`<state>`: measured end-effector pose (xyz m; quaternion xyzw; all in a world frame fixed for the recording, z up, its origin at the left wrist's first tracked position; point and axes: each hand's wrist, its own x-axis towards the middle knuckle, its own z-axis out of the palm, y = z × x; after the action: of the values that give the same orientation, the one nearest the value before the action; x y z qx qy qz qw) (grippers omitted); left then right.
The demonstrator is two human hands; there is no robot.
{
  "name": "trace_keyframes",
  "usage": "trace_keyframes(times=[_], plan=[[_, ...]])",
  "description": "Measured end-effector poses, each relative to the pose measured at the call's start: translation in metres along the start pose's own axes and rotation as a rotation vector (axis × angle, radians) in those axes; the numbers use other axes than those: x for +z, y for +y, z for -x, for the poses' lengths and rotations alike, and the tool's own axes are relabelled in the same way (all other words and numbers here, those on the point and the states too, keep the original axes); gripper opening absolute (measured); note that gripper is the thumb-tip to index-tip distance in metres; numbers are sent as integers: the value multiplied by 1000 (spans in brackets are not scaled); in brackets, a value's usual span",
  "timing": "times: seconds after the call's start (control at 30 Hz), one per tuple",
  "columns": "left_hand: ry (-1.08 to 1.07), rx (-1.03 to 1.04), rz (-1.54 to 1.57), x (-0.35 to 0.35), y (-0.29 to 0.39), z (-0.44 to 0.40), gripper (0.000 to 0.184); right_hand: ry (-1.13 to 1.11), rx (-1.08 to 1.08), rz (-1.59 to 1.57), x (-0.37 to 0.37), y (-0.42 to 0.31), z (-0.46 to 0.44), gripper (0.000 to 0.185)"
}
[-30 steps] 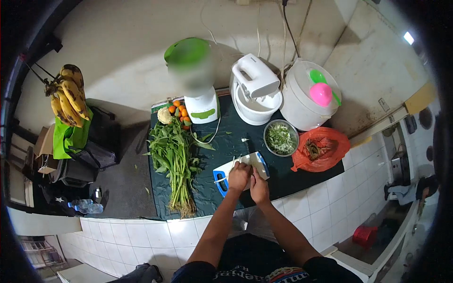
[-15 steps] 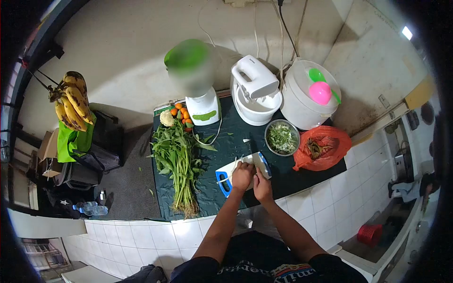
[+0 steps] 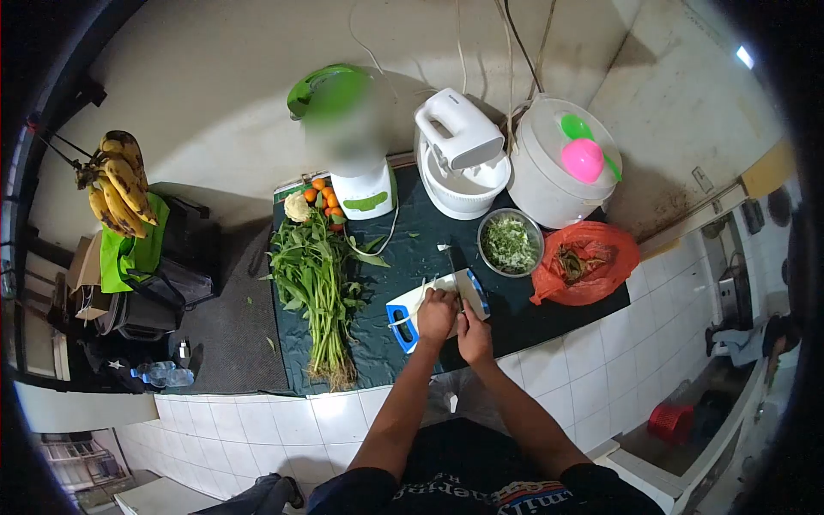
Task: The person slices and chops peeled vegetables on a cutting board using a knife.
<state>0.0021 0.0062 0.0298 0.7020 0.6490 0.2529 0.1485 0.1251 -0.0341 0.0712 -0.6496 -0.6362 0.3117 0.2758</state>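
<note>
A white cutting board [image 3: 412, 305] with blue ends lies slanted on the dark green cloth at the counter's front. My left hand [image 3: 437, 315] is on it, fingers curled down over long pale stalks [image 3: 404, 322], whose ends poke out to the left and above. Close beside it, my right hand [image 3: 475, 335] is closed around what looks like a knife; the blade is mostly hidden between the hands. A metal bowl [image 3: 539, 257] of chopped green and white pieces stands beyond the board to the right. A small white piece [image 3: 444, 247] lies behind the board.
Leafy greens [image 3: 322, 283] with roots lie left, near cauliflower [image 3: 297, 206] and orange produce [image 3: 330, 199]. Behind stand a blender [image 3: 365, 189], a stand mixer [image 3: 463, 142] and a white lidded container [image 3: 558, 184]. A red plastic bag [image 3: 592, 283] sits right. Bananas [image 3: 120, 189] hang left.
The view has shifted slightly. Both hands stay together on the board with little visible movement. At the lower left, a dark-clothed leg and shoe have come further into view.
</note>
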Motion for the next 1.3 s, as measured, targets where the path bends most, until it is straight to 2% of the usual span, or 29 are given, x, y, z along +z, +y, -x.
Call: trace_keyframes(times=[0.03,0.1,0.13,0.17,0.2,0.27,0.33,0.4,0.63,0.7,0.8,0.93,1.0,1.07,1.3], plan=[[48,41,-6,5,-4,2,21,-19,73,13,2,0,-2,42],[157,134,23,11,-3,0,19,50,-13,54,13,8,-8,41],[100,65,43,7,3,-3,17,95,-86,81,12,11,-14,41],[45,-4,60,4,7,-4,16,43,-43,38,12,14,-17,41],[81,-52,81,4,5,0,16,29,-38,32,10,9,-17,41],[109,-59,77,7,3,0,16,-30,6,-11,1,2,-22,41],[144,-67,83,10,4,-3,16,-18,-49,13,-3,1,-19,42],[99,-105,95,13,1,-2,15,-96,-31,64,-6,1,-11,43],[91,-94,122,15,-3,-2,14,-72,-82,114,9,14,-17,46],[93,-97,117,13,-1,-5,14,5,-89,55,10,14,-23,42],[87,-159,106,10,2,-4,14,-52,7,57,2,14,-22,46],[77,-181,157,7,1,-1,14,-78,1,42,-7,12,-8,44],[80,-178,178,7,1,-3,15,-39,-92,-8,-6,11,-1,44],[33,-208,145,7,-1,-4,15,-34,-83,6,-3,10,3,43],[37,-143,164,0,1,-3,14,-14,-22,50,6,5,0,42]])
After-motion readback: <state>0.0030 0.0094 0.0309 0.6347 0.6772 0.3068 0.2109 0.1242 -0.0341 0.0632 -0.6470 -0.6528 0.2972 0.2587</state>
